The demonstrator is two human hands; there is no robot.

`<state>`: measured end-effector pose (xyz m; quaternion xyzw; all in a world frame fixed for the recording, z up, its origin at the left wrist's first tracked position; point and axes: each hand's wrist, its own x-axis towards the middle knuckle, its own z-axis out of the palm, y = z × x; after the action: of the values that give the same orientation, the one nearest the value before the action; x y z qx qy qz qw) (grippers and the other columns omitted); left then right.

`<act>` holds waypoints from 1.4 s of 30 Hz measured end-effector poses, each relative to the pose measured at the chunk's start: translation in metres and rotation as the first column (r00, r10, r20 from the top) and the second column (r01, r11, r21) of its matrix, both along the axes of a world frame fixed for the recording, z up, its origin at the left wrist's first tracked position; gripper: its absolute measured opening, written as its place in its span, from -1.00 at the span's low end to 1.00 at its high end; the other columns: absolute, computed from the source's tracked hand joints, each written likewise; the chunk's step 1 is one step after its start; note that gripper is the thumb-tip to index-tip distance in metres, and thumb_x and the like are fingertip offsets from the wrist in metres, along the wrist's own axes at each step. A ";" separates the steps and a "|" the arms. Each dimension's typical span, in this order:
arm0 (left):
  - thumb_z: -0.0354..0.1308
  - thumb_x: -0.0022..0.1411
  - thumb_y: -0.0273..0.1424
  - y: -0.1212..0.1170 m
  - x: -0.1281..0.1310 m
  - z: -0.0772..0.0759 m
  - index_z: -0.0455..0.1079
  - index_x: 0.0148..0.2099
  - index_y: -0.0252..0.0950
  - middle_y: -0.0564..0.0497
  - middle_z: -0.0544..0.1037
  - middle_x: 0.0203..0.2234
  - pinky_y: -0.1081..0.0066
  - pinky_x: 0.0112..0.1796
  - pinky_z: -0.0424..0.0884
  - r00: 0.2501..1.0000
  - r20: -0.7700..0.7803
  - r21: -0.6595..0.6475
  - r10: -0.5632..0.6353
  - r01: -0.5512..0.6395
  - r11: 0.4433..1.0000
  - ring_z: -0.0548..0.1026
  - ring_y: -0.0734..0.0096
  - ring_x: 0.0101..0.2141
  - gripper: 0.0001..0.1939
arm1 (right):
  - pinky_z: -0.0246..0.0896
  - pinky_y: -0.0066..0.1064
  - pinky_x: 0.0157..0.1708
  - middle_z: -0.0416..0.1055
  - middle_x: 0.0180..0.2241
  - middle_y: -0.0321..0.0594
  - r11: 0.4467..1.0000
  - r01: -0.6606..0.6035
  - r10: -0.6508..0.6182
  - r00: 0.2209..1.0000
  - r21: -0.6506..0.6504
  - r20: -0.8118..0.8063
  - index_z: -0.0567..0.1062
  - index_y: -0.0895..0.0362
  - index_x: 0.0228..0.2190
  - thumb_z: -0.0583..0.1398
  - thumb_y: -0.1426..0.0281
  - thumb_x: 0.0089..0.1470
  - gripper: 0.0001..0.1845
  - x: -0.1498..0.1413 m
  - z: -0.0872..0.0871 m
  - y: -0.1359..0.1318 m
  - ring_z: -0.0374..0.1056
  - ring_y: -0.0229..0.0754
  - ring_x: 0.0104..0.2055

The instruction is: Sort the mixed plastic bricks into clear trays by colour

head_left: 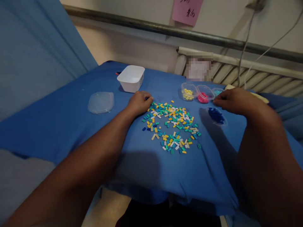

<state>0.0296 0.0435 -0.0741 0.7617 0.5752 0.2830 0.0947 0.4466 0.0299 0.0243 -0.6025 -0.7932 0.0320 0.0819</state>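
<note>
Pink paper (186, 19) on wall (142, 9): handwritten characters (190, 13), upper line cut off, I can't read them surely | sheet (200, 70) at radiator (228, 59): pixelated | white tub (130, 83), side mark (141, 78): too small for me

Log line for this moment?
left hand: at mixed pile | right hand: near blue heap | grips: unclear | white box: upright

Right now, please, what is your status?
Left hand at edge of pile. Right hand near tubs. Pile loose, mixed. White box clear of pile.
</note>
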 end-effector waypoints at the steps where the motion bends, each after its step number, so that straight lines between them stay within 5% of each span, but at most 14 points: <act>1: 0.10 0.43 -0.27 -0.001 0.001 0.000 0.68 -0.18 -0.30 -0.14 0.74 -0.12 0.22 0.01 0.51 1.000 -0.003 0.002 -0.006 0.006 1.000 0.62 0.11 -0.08 -0.66 | 0.17 -0.21 -0.38 0.58 -0.50 -0.18 0.999 -0.022 0.023 0.999 0.033 -0.023 0.71 0.07 -0.39 0.32 0.31 0.27 -0.79 -0.014 0.001 -0.004 0.43 -0.06 -0.46; 3: 0.09 0.44 -0.29 -0.003 0.003 0.000 0.68 -0.19 -0.31 -0.14 0.72 -0.15 0.24 -0.02 0.50 1.000 -0.013 -0.001 -0.008 0.008 1.000 0.61 0.15 -0.12 -0.66 | 0.30 -0.22 -0.28 0.68 -0.33 -0.18 0.983 -0.165 0.176 0.973 0.082 -0.151 0.76 0.06 -0.19 0.33 0.32 0.25 -0.83 -0.054 0.001 -0.017 0.55 -0.03 -0.31; 6: 0.10 0.46 -0.30 -0.004 0.004 -0.002 0.68 -0.20 -0.32 -0.15 0.72 -0.16 0.29 -0.03 0.49 0.999 -0.032 -0.010 -0.003 0.003 1.000 0.60 0.19 -0.13 -0.66 | 0.40 -0.28 -0.17 0.72 -0.21 -0.20 0.888 -0.454 0.448 0.819 0.074 -0.359 0.76 0.05 -0.11 0.29 0.39 0.28 -0.77 -0.126 -0.012 -0.043 0.59 -0.07 -0.21; 9: 0.12 0.46 -0.31 -0.004 0.005 -0.003 0.69 -0.18 -0.33 -0.15 0.72 -0.14 0.30 -0.02 0.48 0.999 -0.034 -0.004 -0.002 0.002 1.000 0.61 0.19 -0.10 -0.67 | 0.39 -0.31 -0.08 0.75 -0.12 -0.22 0.770 -0.637 0.611 0.741 -0.006 -0.280 0.75 0.03 -0.11 0.29 0.49 0.27 -0.75 -0.177 -0.034 -0.060 0.61 -0.07 -0.12; 11: 0.13 0.47 -0.31 -0.005 0.006 -0.004 0.70 -0.15 -0.34 -0.15 0.73 -0.13 0.29 -0.01 0.48 1.000 -0.030 0.000 0.005 -0.005 1.000 0.62 0.17 -0.09 -0.67 | 0.38 -0.30 -0.03 0.75 -0.10 -0.20 0.748 -0.662 0.642 0.740 -0.046 -0.198 0.75 0.03 -0.10 0.28 0.52 0.27 -0.72 -0.193 -0.047 -0.064 0.62 -0.05 -0.07; 16: 0.15 0.49 -0.30 -0.008 0.010 -0.002 0.72 -0.09 -0.31 -0.12 0.75 -0.09 0.26 0.01 0.50 0.998 -0.051 -0.011 0.043 -0.043 0.999 0.64 0.15 -0.05 -0.69 | 0.34 -0.30 -0.01 0.74 -0.05 -0.18 0.747 -0.659 0.653 0.752 -0.087 -0.092 0.74 0.01 -0.04 0.23 0.52 0.31 -0.67 -0.195 -0.053 -0.066 0.60 -0.03 -0.01; 22: 0.14 0.49 -0.34 -0.010 0.011 0.000 0.72 -0.11 -0.32 -0.14 0.74 -0.08 0.25 0.05 0.49 0.998 -0.060 -0.017 0.033 -0.034 0.999 0.64 0.15 -0.04 -0.69 | 0.17 -0.28 -0.28 0.73 -0.11 -0.11 0.788 -0.596 0.615 0.776 -0.157 0.141 0.72 0.00 -0.07 0.21 0.44 0.33 -0.71 -0.200 -0.040 -0.073 0.58 0.04 -0.16; 28: 0.16 0.49 -0.32 -0.009 0.011 -0.002 0.73 -0.10 -0.31 -0.12 0.74 -0.11 0.28 0.05 0.50 0.998 -0.052 -0.018 0.046 -0.047 0.999 0.64 0.16 -0.04 -0.69 | 0.28 -0.28 -0.12 0.70 -0.06 -0.07 0.783 -0.617 0.617 0.787 -0.079 -0.026 0.69 0.09 -0.04 0.21 0.52 0.27 -0.69 -0.199 -0.041 -0.076 0.58 0.02 -0.06; 34: 0.18 0.48 -0.32 -0.008 0.011 -0.004 0.74 -0.06 -0.30 -0.13 0.74 -0.08 0.28 0.05 0.50 0.998 -0.038 -0.028 0.059 -0.060 0.998 0.63 0.15 -0.02 -0.71 | 0.36 -0.29 0.03 0.69 -0.01 -0.12 0.661 -0.749 0.733 0.656 -0.043 -0.181 0.71 0.07 -0.01 0.23 0.52 0.32 -0.69 -0.199 -0.052 -0.078 0.57 -0.03 0.03; 39: 0.16 0.47 -0.32 -0.009 0.012 -0.003 0.73 -0.07 -0.30 -0.14 0.75 -0.07 0.23 0.10 0.50 0.998 -0.044 -0.032 0.052 -0.053 0.998 0.63 0.12 0.01 -0.69 | 0.33 -0.28 -0.14 0.72 -0.11 -0.13 0.785 -0.611 0.614 0.790 -0.108 -0.005 0.73 0.04 -0.07 0.29 0.45 0.28 -0.75 -0.183 -0.041 -0.069 0.58 0.01 -0.13; 42: 0.16 0.46 -0.33 -0.009 0.013 -0.003 0.73 -0.09 -0.29 -0.14 0.74 -0.06 0.22 0.12 0.49 0.998 -0.015 -0.028 0.054 -0.054 0.998 0.62 0.11 0.03 -0.70 | 0.33 -0.29 -0.13 0.71 -0.10 -0.16 0.783 -0.620 0.613 0.782 -0.048 -0.111 0.71 0.04 -0.07 0.30 0.46 0.25 -0.75 -0.181 -0.033 -0.070 0.57 -0.03 -0.14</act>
<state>0.0425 0.0348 -0.0773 0.7466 0.6001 0.2716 0.0936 0.2652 -0.0405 -0.0085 -0.3108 -0.9401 0.1163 0.0774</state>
